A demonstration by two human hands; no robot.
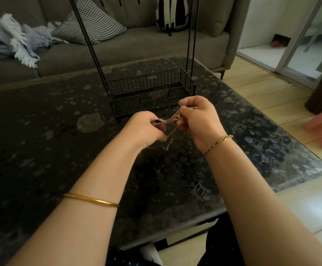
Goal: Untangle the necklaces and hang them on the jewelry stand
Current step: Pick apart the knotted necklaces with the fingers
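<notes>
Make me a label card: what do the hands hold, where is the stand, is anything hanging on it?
left hand: pinches one end of the thin tangled metal necklaces
right hand: pinches the other end
necklaces: stretched between both hands above the dark pebble-patterned glass table, one strand dangling
stand: black wire jewelry stand with basket base, on the table behind the hands
hanging: nothing on the visible rods; top out of view
</notes>
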